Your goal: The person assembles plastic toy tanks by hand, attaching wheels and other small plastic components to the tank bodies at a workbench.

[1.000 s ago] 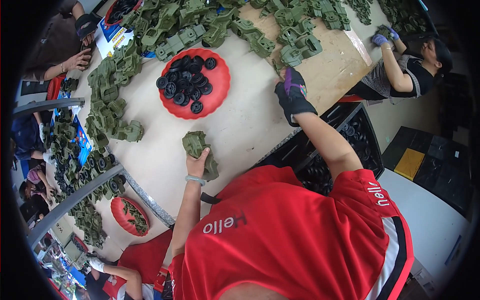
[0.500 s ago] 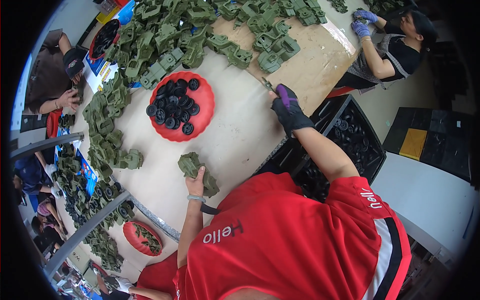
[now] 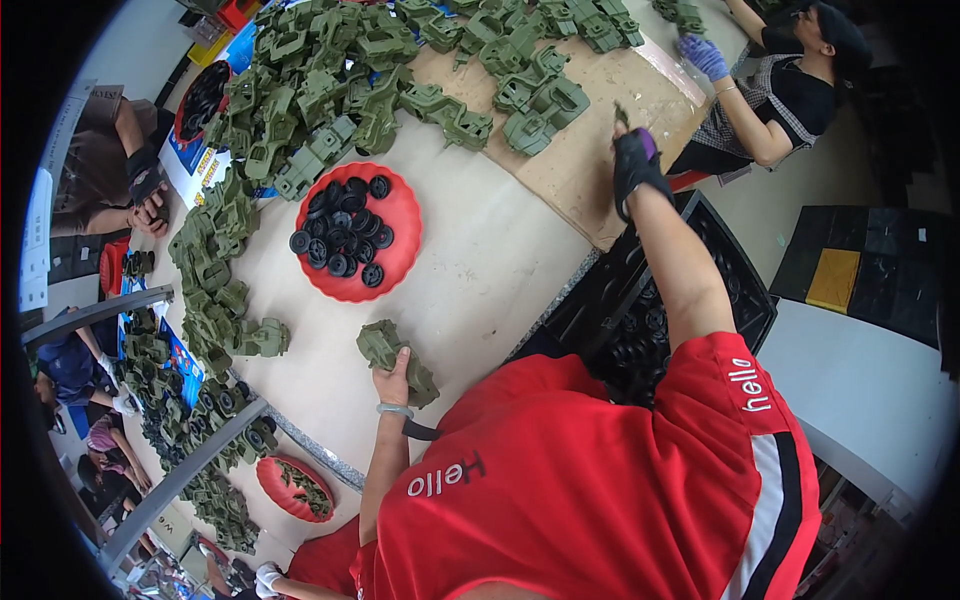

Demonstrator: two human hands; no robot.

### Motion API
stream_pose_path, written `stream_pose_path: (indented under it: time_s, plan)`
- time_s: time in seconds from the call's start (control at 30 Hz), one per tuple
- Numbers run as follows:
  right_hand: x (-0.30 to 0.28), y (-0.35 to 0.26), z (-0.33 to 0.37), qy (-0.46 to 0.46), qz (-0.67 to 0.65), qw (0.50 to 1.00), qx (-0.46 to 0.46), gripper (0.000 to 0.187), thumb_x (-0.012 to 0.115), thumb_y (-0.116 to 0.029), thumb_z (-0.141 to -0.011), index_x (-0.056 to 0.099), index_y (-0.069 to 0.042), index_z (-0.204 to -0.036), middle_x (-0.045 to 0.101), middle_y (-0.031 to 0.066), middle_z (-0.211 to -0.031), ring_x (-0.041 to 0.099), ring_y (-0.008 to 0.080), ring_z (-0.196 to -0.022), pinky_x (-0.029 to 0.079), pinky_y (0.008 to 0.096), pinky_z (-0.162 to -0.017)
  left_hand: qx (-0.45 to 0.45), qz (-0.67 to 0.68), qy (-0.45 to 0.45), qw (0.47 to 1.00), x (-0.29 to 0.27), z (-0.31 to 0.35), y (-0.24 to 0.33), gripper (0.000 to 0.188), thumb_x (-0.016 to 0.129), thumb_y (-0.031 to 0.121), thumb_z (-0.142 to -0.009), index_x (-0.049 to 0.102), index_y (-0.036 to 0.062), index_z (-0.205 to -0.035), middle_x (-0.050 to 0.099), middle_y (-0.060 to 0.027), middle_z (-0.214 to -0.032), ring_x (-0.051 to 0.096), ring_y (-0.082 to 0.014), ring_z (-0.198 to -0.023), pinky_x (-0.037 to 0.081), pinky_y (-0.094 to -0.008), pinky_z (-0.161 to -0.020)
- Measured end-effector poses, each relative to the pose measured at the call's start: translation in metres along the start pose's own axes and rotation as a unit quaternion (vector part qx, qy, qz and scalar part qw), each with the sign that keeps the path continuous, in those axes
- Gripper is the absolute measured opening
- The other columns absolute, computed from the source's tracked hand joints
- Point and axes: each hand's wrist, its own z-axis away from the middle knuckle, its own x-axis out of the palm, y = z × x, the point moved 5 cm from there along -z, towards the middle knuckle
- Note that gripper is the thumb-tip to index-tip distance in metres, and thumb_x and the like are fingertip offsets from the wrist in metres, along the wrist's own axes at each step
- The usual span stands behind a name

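Observation:
My left hand (image 3: 393,382), bare and with a grey bracelet at the wrist, is closed around an olive-green toy vehicle body (image 3: 379,343) just above the table's near side. My right hand (image 3: 638,168), in a black and purple fingerless glove, is out to the far right over a brown board. Its fingers pinch a small, slim green plastic part (image 3: 621,114), whose exact shape is too small to tell. Between the hands and the heap lies a scalloped red dish (image 3: 405,225) holding several black toy wheels (image 3: 345,228).
Green vehicle bodies (image 3: 330,85) are heaped along the table's far side and down its left. Beside my right arm stands a black crate (image 3: 735,300) of wheels. A smaller red dish (image 3: 268,478) holds green parts. A metal rail (image 3: 190,455) crosses at left; co-workers sit around.
My right hand has moved right and farther from me, carrying the small green part. The left hand keeps its hold on the vehicle body almost in place.

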Motion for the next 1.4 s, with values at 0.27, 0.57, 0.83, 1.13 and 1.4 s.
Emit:
stream_pose_path:
  time_s: [0.27, 0.57, 0.83, 1.13, 1.4]
  plan:
    - [0.064, -0.042, 0.081, -0.259, -0.111, 0.956, -0.083, 0.038, 0.06, -0.018, -0.099, 0.058, 0.0, -0.132, 0.063, 0.0014, -0.094, 0.059, 0.0117, -0.079, 0.048, 0.0241, -0.072, 0.005, 0.006, 0.042, 0.999, -0.001, 0.011, 0.005, 0.055, 0.084, 0.025, -0.09, 0.058, -0.003, -0.13, 0.07, -0.0111, -0.118, 0.066, -0.0205, -0.103, 0.053, -0.0349, -0.095]
    - [0.15, -0.104, 0.267, -0.432, 0.205, 0.794, -0.376, 0.024, 0.062, -0.002, -0.086, 0.068, -0.006, -0.109, 0.067, 0.0157, -0.09, 0.067, 0.0352, -0.087, 0.054, 0.0429, -0.077, -0.025, -0.059, 0.035, 0.997, 0.0, 0.018, 0.027, 0.077, 0.092, 0.031, -0.079, 0.051, -0.0035, -0.134, 0.067, -0.0196, -0.121, 0.066, -0.03, -0.111, 0.051, -0.0386, -0.101]
    - [0.203, -0.119, 0.273, -0.479, 0.239, 0.747, -0.394, 0.025, 0.063, -0.003, -0.083, 0.067, -0.005, -0.107, 0.067, 0.0157, -0.092, 0.067, 0.0364, -0.091, 0.054, 0.0457, -0.08, 0.029, -0.315, 0.035, 0.948, 0.0, 0.02, 0.043, 0.101, 0.093, 0.03, -0.074, 0.037, -0.0009, -0.153, 0.062, -0.0267, -0.128, 0.061, -0.0401, -0.119, 0.05, -0.0447, -0.103]
    - [0.306, -0.214, 0.092, -0.329, 0.512, 0.65, -0.456, 0.04, 0.067, -0.021, -0.092, 0.066, -0.014, -0.131, 0.072, 0.0189, -0.115, 0.07, 0.0354, -0.108, 0.056, 0.0438, -0.09, 0.082, -0.245, 0.025, 0.966, -0.011, 0.014, 0.009, 0.106, 0.092, 0.027, -0.073, 0.032, 0.0018, -0.156, 0.061, -0.0268, -0.125, 0.057, -0.044, -0.119, 0.048, -0.0478, -0.105]
    - [0.349, -0.197, 0.083, -0.285, 0.675, 0.466, -0.496, 0.035, 0.061, -0.018, -0.093, 0.069, -0.02, -0.128, 0.076, 0.0142, -0.109, 0.073, 0.0343, -0.102, 0.058, 0.0479, -0.089, 0.07, -0.19, 0.017, 0.979, -0.015, 0.015, 0.0, 0.103, 0.094, 0.023, -0.071, 0.036, 0.0032, -0.154, 0.059, -0.0238, -0.128, 0.057, -0.0411, -0.12, 0.048, -0.047, -0.106]
